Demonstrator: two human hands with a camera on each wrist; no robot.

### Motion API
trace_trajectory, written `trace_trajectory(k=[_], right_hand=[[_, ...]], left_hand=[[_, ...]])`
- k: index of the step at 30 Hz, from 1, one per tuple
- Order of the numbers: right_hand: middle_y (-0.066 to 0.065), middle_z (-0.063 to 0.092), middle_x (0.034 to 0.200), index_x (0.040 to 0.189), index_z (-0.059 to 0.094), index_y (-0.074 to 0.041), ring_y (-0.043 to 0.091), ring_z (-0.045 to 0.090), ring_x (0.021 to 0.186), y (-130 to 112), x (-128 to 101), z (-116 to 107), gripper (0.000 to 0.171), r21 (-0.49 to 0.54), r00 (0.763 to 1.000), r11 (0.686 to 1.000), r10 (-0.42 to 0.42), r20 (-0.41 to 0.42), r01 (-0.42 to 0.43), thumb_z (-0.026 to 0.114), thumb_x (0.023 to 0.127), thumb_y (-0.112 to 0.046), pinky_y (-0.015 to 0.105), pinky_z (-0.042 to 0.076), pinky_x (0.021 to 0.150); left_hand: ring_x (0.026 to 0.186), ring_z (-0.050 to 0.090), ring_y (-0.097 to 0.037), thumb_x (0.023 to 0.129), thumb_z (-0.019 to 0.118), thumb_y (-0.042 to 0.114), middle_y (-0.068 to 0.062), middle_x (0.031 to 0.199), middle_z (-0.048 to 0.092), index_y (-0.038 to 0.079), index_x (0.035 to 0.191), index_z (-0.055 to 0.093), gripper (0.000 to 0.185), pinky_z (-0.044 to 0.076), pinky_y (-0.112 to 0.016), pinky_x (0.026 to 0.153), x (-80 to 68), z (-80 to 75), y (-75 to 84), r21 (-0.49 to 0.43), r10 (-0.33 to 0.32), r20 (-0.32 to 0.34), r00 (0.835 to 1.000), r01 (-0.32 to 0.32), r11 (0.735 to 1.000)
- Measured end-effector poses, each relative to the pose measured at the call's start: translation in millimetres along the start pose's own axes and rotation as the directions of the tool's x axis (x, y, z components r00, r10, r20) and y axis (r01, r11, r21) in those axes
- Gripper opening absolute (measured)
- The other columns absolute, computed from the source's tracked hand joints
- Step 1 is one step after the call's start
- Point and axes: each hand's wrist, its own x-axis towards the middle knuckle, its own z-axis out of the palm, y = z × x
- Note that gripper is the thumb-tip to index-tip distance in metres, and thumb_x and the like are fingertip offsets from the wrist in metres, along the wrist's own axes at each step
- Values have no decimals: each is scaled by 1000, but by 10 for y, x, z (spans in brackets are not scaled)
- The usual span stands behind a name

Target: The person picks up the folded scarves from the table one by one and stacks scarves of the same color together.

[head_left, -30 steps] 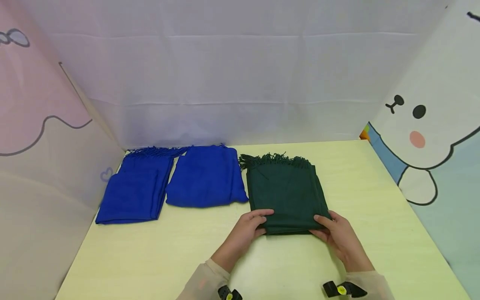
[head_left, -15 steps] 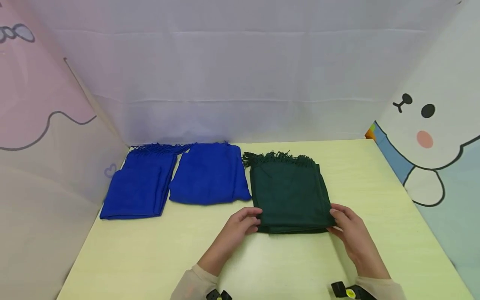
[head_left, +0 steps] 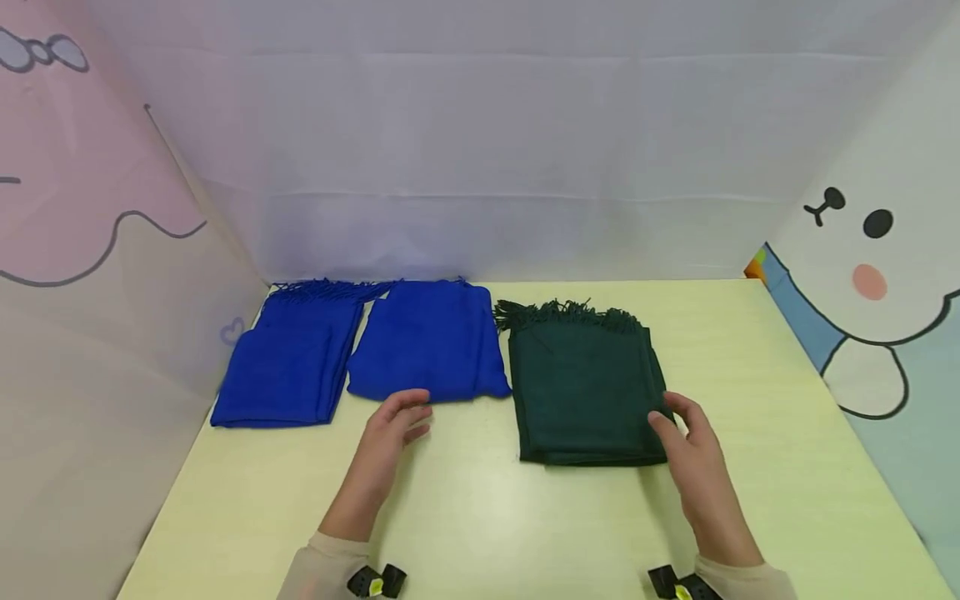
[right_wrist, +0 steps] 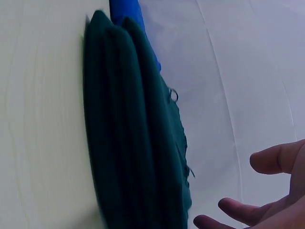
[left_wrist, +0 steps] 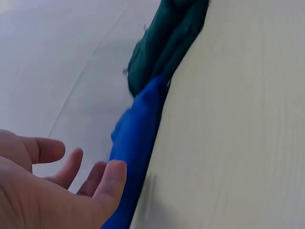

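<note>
Green scarf (head_left: 585, 392) lies folded flat on table (head_left: 480, 517), long axis running near-to-far, fringe pointing at back wall, just right of two blue scarves (head_left: 427, 342). Right hand (head_left: 693, 450), fingers relaxed, touches its near-right corner. Left hand (head_left: 390, 429) loose, holding nothing, by mid blue scarf's near edge.

L hand (head_left: 393, 425) & R hand (head_left: 686, 437) both out front, fingers relaxed
</note>
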Motion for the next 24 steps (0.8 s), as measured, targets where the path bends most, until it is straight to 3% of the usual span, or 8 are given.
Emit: trace_trajectory(k=[2, 5, 8, 10, 14, 20, 24], right_hand=[[17, 14, 164, 157, 20, -4, 32, 5, 152, -25, -4, 76, 62, -1, 1000, 1000, -24, 4, 24, 45, 107, -31, 58, 15, 120], [19, 17, 162, 155, 26, -5, 34, 10, 151, -76, -19, 223, 59, -77, 996, 993, -86, -20, 84, 48, 106, -28, 58, 18, 119], [18, 21, 160, 151, 34, -7, 35, 13, 150, -158, -30, 397, 55, -175, 985, 972, -167, -50, 156, 52, 104, -27, 61, 19, 117], [16, 24, 158, 150, 37, -8, 34, 18, 148, -217, -6, 521, 53, -203, 976, 958, -214, -34, 203, 53, 103, -27, 61, 21, 116], [12, 30, 157, 150, 36, -10, 31, 29, 146, -329, 113, 745, 52, -100, 972, 970, -214, 92, 223, 52, 104, -27, 55, 28, 116], [15, 45, 149, 148, 42, -4, 32, 48, 134, -457, 350, 1071, 47, 121, 958, 983, -164, 234, 139, 50, 105, -22, 51, 39, 111], [24, 37, 152, 151, 32, 4, 37, 41, 139, -497, 525, 1306, 54, 269, 938, 963, -113, 329, 21, 47, 103, -18, 49, 36, 114]], left_hand=[[122, 53, -31, 102, 47, 3, -20, 136, 50, -5, 133, 50, 33, 45, -44, 105, 36, -132, 12, -29, 0, -101, 995, -3, 1000], [114, 52, -22, 101, 44, 3, -15, 133, 46, -4, 139, 40, 39, 45, -37, 104, 77, -293, -9, -66, -31, -247, 968, 15, 998], [110, 48, -17, 102, 41, 5, -11, 133, 37, -1, 149, 25, 50, 44, -33, 104, 95, -413, -30, -157, -86, -317, 945, 38, 987], [117, 44, -19, 103, 39, 7, -14, 141, 31, 3, 155, 14, 58, 42, -33, 107, 104, -460, -5, -252, -130, -311, 941, 50, 967], [139, 32, -26, 103, 35, 6, -20, 157, 16, 7, 159, -1, 67, 37, -35, 113, 152, -503, 98, -400, -183, -252, 950, 70, 914], [148, 19, -26, 101, 33, 2, -20, 160, 2, 8, 159, -4, 70, 35, -35, 115, 270, -588, 176, -492, -229, -195, 954, 107, 864], [147, 18, -25, 102, 35, 3, -17, 160, 3, 5, 159, 1, 67, 34, -35, 116, 326, -651, 187, -536, -253, -189, 949, 116, 836]])
